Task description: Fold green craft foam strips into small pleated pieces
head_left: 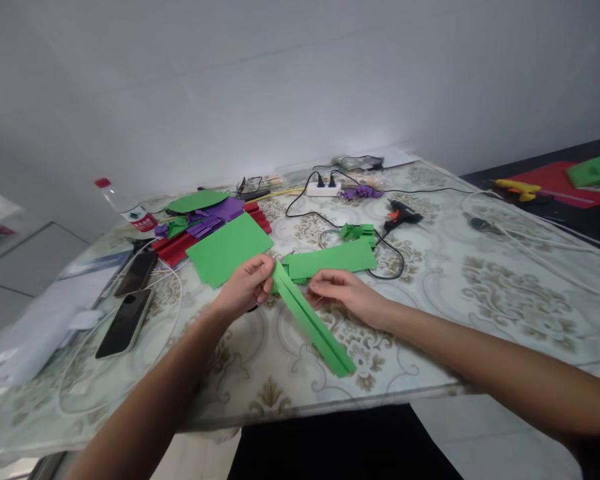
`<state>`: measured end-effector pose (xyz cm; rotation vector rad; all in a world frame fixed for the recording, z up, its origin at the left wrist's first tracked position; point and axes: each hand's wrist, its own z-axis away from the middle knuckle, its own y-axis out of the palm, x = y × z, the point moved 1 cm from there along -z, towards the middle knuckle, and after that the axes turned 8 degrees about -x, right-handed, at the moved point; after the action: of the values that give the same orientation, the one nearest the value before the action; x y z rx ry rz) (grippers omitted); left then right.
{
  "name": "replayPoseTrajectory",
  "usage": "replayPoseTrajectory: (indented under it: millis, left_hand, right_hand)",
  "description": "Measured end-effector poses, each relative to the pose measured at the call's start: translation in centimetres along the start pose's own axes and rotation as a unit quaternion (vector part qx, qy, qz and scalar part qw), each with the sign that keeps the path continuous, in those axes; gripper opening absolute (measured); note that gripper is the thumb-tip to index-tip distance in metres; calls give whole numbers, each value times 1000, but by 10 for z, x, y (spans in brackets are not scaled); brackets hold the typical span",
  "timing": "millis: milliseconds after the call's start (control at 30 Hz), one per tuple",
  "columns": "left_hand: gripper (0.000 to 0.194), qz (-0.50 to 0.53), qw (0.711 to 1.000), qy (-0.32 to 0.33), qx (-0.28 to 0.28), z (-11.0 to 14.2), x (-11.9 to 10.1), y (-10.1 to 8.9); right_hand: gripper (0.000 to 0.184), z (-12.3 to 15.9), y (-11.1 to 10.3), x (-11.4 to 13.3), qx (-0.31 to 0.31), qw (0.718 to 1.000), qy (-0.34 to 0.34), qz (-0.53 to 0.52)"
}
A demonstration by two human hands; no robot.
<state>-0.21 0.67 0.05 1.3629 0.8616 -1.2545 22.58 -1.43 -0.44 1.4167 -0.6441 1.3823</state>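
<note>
My left hand (250, 283) pinches the upper end of a folded green paper strip (310, 320). The strip has creases along its length and slants down to the right above the table. Just right of the strip is my right hand (347, 293), its fingers loosely bent and slightly apart, with nothing visible in them; whether the fingertips touch the strip I cannot tell. Behind my hands lies a flat green paper piece (333, 259), over smaller green pieces. A larger green sheet (233, 247) rests behind my left hand.
Purple strips (205, 223) and red folded paper (173, 250) lie at the back left, near a bottle (139, 217). Two phones (125, 323) are at left. A power strip (323, 189) and black glue gun (401, 215) stand behind, with cables. Right: a yellow glue gun (517, 188).
</note>
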Motion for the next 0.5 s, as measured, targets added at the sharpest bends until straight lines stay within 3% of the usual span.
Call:
replayPoseTrajectory:
  millis: [233, 500]
  left_hand:
    - [34, -38, 995, -28, 88, 5, 9, 9]
    - [35, -59, 993, -25, 97, 7, 13, 12]
  right_hand:
    - [43, 3, 7, -5, 105, 987, 94, -75]
    - [30, 1, 4, -5, 55, 995, 76, -31]
